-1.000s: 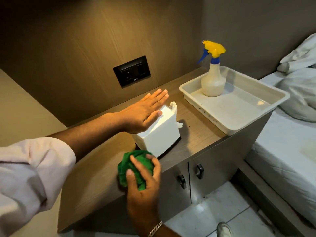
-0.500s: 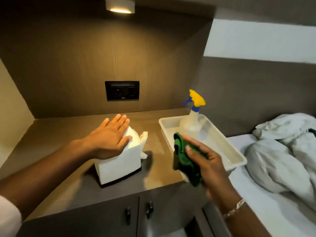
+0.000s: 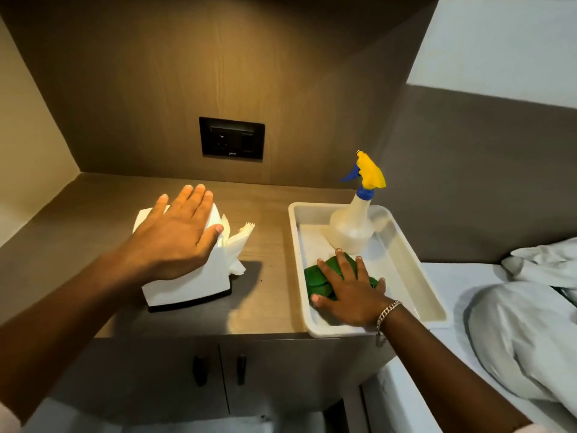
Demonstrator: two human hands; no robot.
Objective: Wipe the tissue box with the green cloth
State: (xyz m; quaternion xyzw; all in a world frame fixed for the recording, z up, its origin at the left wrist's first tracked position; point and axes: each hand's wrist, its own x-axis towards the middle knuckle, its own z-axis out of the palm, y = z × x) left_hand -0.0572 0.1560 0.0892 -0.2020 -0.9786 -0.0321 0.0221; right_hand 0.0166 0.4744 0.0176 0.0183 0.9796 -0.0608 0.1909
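The white tissue box with a dark base stands on the wooden cabinet top, with tissues sticking out of its right side. My left hand lies flat on top of the box, fingers straight and thumb against its right face. The green cloth lies bunched on the floor of the white tray, near its front. My right hand covers the cloth from above, fingers spread over it and thumb at its left edge, pressing it down.
A spray bottle with a yellow and blue trigger head stands at the back of the tray. A black wall socket is behind the box. A bed with white bedding lies to the right. Cabinet doors with dark handles are below.
My right hand carried the green cloth from the front of the tissue box, through the air to the right, and down into the tray. My left hand stayed on the box.
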